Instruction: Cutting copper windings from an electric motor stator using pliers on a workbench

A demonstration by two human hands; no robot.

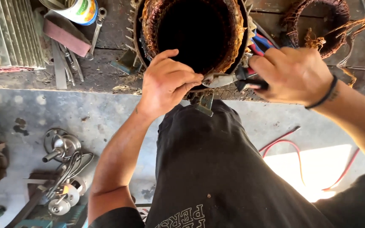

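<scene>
A large motor stator (195, 31) with coppery windings around a dark bore stands on the workbench edge in front of me. My left hand (165, 82) pinches something small at the stator's lower rim; what sits between the fingertips is hidden. My right hand (294, 74), with a black band on the wrist, grips the dark handles of pliers (227, 79). The metal jaws of the pliers point left and meet the left fingertips at the rim.
Wrenches and flat tools (70, 59), a sanding block (66, 36) and a can (79, 9) lie on the bench at left. A removed copper coil (317, 25) lies at right. Rotor parts (62, 147) and red wires (292, 145) rest on the concrete floor.
</scene>
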